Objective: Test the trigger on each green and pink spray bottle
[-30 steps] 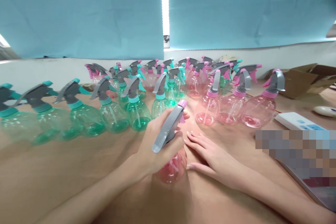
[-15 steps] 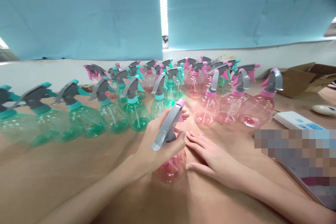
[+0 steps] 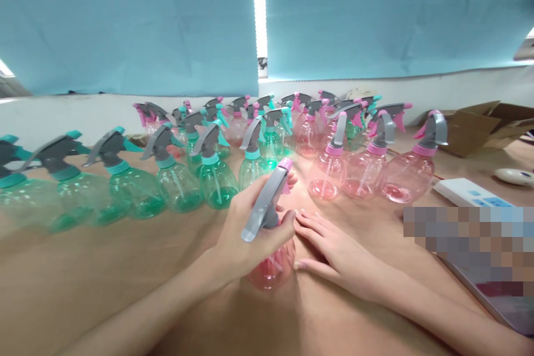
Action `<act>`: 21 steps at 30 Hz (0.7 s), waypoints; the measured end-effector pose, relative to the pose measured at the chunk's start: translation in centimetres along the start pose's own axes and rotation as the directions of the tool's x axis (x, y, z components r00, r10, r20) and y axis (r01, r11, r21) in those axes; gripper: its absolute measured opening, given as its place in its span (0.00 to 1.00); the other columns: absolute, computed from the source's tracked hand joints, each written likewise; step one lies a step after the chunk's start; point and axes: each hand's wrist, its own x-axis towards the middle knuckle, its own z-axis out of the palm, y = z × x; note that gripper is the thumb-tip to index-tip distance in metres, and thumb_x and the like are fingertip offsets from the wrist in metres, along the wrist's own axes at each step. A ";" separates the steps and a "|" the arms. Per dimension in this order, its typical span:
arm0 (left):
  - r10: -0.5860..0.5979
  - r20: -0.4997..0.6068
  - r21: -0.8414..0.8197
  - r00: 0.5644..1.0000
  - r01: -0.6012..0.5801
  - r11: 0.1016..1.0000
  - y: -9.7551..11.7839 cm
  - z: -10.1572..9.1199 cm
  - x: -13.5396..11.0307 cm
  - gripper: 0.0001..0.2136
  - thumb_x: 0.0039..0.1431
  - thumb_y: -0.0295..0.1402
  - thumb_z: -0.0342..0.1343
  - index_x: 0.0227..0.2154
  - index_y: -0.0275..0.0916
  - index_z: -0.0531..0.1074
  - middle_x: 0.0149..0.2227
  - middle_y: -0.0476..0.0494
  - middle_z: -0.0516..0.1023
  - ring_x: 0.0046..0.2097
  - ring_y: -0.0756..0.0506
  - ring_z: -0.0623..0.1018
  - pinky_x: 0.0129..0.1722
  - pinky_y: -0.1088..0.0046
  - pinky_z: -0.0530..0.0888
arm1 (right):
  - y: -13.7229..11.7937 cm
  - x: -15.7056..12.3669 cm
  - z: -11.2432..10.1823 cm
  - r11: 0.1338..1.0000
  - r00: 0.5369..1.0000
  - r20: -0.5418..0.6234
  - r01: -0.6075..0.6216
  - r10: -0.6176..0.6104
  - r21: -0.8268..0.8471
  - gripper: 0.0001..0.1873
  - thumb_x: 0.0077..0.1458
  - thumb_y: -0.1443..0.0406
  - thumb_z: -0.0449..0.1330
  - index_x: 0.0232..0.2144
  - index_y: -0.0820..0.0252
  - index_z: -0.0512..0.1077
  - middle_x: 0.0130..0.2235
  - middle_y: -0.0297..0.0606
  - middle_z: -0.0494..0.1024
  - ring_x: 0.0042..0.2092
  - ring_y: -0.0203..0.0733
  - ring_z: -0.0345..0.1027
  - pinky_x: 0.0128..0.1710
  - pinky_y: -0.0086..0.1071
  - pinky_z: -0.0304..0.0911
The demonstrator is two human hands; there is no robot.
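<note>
A pink spray bottle point(image 3: 271, 270) with a grey and pink trigger head stands upright on the table in front of me. My left hand point(image 3: 244, 222) is wrapped round its neck, below the head, with the fingers partly hidden behind it. My right hand point(image 3: 334, 250) lies on the table just right of the bottle, its fingers stretched out and pointing at it. Beyond the left hand stands a row of green spray bottles point(image 3: 219, 186). Past the right hand are pink spray bottles point(image 3: 327, 175) with grey heads.
More spray bottles of both colours point(image 3: 308, 133) crowd the back, before a white wall and blue blinds point(image 3: 125, 28). At right are an open cardboard box point(image 3: 475, 125), a white computer mouse point(image 3: 515, 176), a white and blue box point(image 3: 471, 192) and a blurred-out flat device point(image 3: 488, 289).
Almost nothing differs. Both hands keep their places at the pink spray bottle, and the view has shifted very slightly.
</note>
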 end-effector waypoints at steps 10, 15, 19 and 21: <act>-0.071 -0.028 0.029 0.997 0.072 0.997 0.3 0.1 -0.2 0.22 0.51 0.24 0.56 0.51 0.43 0.70 0.38 0.49 0.79 0.27 0.53 0.72 0.30 0.77 0.76 | -0.3 0.3 -0.5 0.999 0.997 0.070 -0.032 0.032 -0.012 0.40 0.62 0.43 0.49 0.64 0.68 0.60 0.67 0.53 0.55 0.68 0.56 0.46 0.67 0.52 0.45; -0.178 -0.004 -0.026 0.984 0.178 0.984 0.6 0.2 -0.3 0.20 0.52 0.26 0.57 0.50 0.42 0.71 0.29 0.52 0.75 0.29 0.50 0.73 0.33 0.75 0.76 | -0.5 0.2 -0.5 0.999 0.997 0.066 -0.041 0.040 0.023 0.40 0.61 0.43 0.50 0.64 0.67 0.61 0.67 0.53 0.55 0.68 0.57 0.45 0.67 0.52 0.44; -0.144 -0.019 -0.043 0.989 0.143 0.989 0.5 0.3 0.2 0.21 0.53 0.26 0.56 0.52 0.44 0.69 0.36 0.50 0.76 0.30 0.52 0.71 0.33 0.75 0.73 | -0.4 0.2 -0.4 0.998 0.998 0.059 -0.041 0.039 0.040 0.41 0.61 0.43 0.51 0.64 0.67 0.61 0.67 0.53 0.55 0.68 0.57 0.45 0.67 0.52 0.44; -0.107 0.012 -0.059 0.994 0.108 0.992 0.6 0.3 0.5 0.17 0.56 0.28 0.56 0.49 0.44 0.69 0.39 0.50 0.75 0.28 0.53 0.68 0.31 0.76 0.71 | -0.4 0.2 -0.4 0.999 0.998 0.051 -0.037 0.035 0.031 0.42 0.61 0.42 0.51 0.64 0.68 0.60 0.67 0.54 0.54 0.68 0.57 0.45 0.67 0.52 0.44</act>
